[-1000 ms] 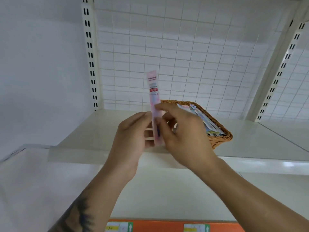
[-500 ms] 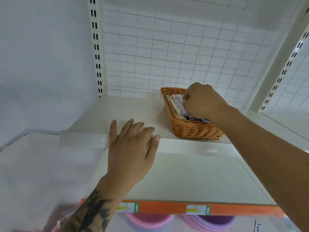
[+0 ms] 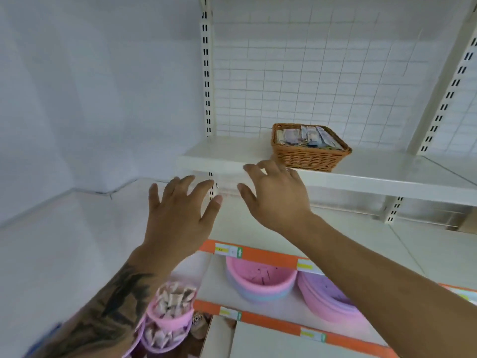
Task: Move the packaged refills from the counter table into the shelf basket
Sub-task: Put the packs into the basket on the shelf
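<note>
Hands: left hand (image 3: pixel 178 215) and right hand (image 3: pixel 276 195) spread wide — both empty.
Risk: wicker basket (image 3: pixel 309 156) sits near the shelf (image 3: pixel 387 177) edge — a careless drop of refills (image 3: pixel 307 136) could nudge it off.

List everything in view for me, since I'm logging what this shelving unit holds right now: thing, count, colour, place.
wicker basket: one, brown, on the upper white shelf, right of centre.
packaged refills: several, exact count unclear, pale pink and blue-grey, lying inside the basket.
upper shelf: one, white, against the wire grid back panel.
price strips: two, orange with yellow and green labels, on the lower shelf edges.
pink bowls: a stack, pink and pale blue, on the lower shelf.
purple bowls: a stack, lilac, right of the pink ones.
pink tubs: two, filled with small pale packets, bottom left.
left hand: fingers spread, holding nothing.
right hand: fingers spread, holding nothing, below the basket.
</note>
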### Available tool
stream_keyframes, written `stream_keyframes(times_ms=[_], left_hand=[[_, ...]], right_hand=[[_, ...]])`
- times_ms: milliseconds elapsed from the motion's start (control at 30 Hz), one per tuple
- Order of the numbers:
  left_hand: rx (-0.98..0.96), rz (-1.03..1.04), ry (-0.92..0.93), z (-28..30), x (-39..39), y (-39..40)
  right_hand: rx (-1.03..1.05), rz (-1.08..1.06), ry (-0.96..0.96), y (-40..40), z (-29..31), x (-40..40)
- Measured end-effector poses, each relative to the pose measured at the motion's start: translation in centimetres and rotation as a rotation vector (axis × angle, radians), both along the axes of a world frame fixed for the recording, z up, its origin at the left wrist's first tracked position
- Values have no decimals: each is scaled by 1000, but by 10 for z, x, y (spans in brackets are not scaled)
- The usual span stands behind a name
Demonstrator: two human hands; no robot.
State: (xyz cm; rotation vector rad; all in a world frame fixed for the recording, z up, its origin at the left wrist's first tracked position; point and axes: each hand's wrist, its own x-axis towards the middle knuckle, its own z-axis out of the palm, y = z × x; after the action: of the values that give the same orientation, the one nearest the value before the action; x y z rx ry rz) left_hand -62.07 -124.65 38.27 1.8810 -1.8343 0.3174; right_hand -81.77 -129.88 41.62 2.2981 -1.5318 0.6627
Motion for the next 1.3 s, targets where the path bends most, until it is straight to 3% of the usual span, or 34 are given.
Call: stream_keyframes(times_ms=[367,667,1100,1300], left_hand=[[274,318,-21,-44,55,213],[348,599,12,-60,137,395],[404,1078,70,-85,276,790],[431,1244,203,-114,306,931]], right_hand=[[315,396,-20,157,-77,85],[363,690,63,306,-88,193],[388,1163,162,647,-118,401],[420,1313,273,787,-146,464]])
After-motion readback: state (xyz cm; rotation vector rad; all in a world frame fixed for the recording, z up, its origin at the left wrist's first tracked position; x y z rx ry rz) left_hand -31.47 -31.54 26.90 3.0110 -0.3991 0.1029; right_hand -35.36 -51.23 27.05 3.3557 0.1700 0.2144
